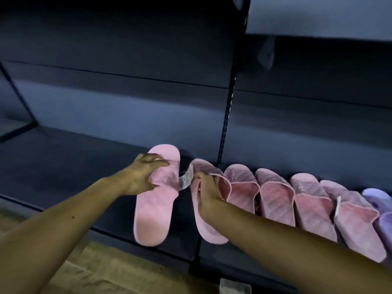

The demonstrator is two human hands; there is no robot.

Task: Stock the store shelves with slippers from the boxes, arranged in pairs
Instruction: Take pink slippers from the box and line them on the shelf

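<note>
Two pink slippers lie on the dark shelf (63, 166), joined by a clear plastic tag (186, 179). My left hand (142, 175) grips the strap of the left slipper (154, 209), fingers curled over it. My right hand (209, 192) holds the strap of the right slipper (203, 225), fingers tucked inside it. To the right, several more pink slippers (275, 196) stand in a row, leaning on one another, with a lilac slipper (379, 200) at the far right edge.
The shelf's left half is bare up to a dark metal side frame (19, 96). A slotted upright (227, 107) divides the back panel. Another shelf (318, 18) overhangs at upper right. A cardboard-coloured surface (95, 268) lies below the shelf edge.
</note>
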